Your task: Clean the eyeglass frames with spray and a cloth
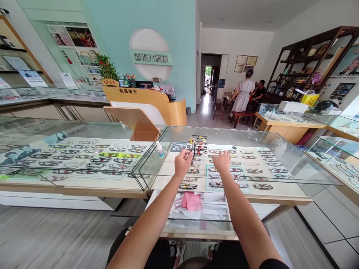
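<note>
Dark, narrow eyeglasses [193,154], one pair, seen edge-on and nearly upright, held in the left hand [182,161] above a long clear-glass showcase with pale wooden edge [291,201]. Thumb and bent fingers of this hand closed together, clamped on the frame, with the upper end extending past them. Fingers of the right hand [223,161] bent and slightly apart, pointing forward over the same showcase; contact with the glass, cannot tell.

Under the glass, many displayed pairs of spectacles [263,186], in rows, too small and crowded for a sure count. Near the left hand, one dark grey card with white lettering [178,147] and, farther left, one small white plastic bottle with blue label [160,149], upright. Below both forearms, one open drawer with wooden front [193,236], containing folded pink cloth [192,201], number of pieces unclear, beside white flat packets [214,209]. Farther back, two people: one standing in pale dress [243,93], one seated in dark top [260,91].
</note>
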### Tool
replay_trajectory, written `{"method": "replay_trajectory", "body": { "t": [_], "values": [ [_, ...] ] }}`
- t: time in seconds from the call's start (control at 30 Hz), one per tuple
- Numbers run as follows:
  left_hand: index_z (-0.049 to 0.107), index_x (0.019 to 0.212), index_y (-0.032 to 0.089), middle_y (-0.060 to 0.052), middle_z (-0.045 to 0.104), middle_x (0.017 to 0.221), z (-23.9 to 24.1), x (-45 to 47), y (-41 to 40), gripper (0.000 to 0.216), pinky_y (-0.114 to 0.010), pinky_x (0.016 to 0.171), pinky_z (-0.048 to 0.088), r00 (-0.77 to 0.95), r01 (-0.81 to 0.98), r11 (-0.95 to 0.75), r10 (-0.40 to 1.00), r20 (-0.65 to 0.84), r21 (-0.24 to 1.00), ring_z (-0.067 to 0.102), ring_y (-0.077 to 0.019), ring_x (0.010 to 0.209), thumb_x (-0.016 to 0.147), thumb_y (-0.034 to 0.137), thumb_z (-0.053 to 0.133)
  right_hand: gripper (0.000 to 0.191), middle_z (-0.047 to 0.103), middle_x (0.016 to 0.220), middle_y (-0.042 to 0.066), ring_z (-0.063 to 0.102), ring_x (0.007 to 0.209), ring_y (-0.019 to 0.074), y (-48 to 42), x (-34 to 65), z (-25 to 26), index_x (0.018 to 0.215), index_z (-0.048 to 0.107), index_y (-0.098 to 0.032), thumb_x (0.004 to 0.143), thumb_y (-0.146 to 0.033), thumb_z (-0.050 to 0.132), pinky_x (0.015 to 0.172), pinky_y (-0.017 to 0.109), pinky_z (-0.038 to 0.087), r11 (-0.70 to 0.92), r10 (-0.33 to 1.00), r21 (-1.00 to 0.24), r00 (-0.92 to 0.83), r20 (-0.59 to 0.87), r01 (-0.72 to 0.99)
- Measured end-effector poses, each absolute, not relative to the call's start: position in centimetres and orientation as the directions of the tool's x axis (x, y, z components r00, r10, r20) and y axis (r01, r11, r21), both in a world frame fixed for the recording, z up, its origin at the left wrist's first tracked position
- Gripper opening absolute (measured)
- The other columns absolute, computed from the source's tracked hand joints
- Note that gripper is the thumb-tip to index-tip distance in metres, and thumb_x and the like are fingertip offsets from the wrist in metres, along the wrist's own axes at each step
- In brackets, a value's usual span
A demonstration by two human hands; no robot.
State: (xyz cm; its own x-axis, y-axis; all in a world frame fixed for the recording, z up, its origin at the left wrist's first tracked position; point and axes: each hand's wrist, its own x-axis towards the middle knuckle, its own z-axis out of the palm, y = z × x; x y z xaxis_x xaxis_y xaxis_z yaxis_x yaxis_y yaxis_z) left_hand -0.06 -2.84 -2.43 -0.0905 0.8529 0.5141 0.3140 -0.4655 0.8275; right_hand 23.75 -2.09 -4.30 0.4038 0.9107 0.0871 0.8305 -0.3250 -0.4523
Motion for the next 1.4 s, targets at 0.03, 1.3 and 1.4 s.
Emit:
{"method": "replay_trajectory", "body": {
  "t": [0.03, 1.3, 1.4],
  "values": [
    [0.064, 0.088, 0.025, 0.008, 0.033, 0.06, -2.3, 0.0, -2.8, 0.029, -0.031, 0.064, 0.032, -0.086, 0.287, -0.459, 0.862, 0.5, 0.841, 0.036, -0.0153, 0.058, 0.099, 0.051, 0.069, 0.075, 0.033, 0.181, 0.028, 0.022, 0.171, 0.043, -2.2, 23.7, -4.2, 0.167, 0.049, -0.002, 0.107, -0.047, 0.051, 0.138, 0.054, 0.012, -0.315, 0.91, -0.478, 0.405, 0.094, 0.82],
    [0.083, 0.093, 0.018, 0.008, 0.036, 0.055, -0.7, 1.8, 1.0, 0.05, -0.028, 0.05, 0.025, 0.075, -0.137, -0.197, 0.975, 0.208, 0.971, 0.033, -0.01, 0.051, 0.072, 0.062, 0.094, 0.048, 0.067, 0.075, 0.001, 0.058, 0.071, 0.0191, -1.7, 19.7, 1.2, 0.093, 0.078, -0.024, 0.076, -0.069, 0.086, 0.072, 0.036, 0.052, 0.227, 0.974, -0.974, 0.001, 0.227, 0.017],
    [0.084, 0.095, 0.018, 0.008, 0.036, 0.055, -1.0, 1.8, 1.5, 0.05, -0.028, 0.048, 0.026, 0.053, -0.142, -0.177, 0.981, 0.186, 0.974, 0.034, -0.0102, 0.048, 0.073, 0.061, 0.093, 0.045, 0.065, 0.073, 0.0, 0.057, 0.07, 0.0181, -1.4, 19.7, 0.8, 0.092, 0.078, -0.023, 0.077, -0.065, 0.085, 0.07, 0.035, 0.049, 0.236, 0.971, -0.971, 0.031, 0.237, 0.036]
  ]
}}
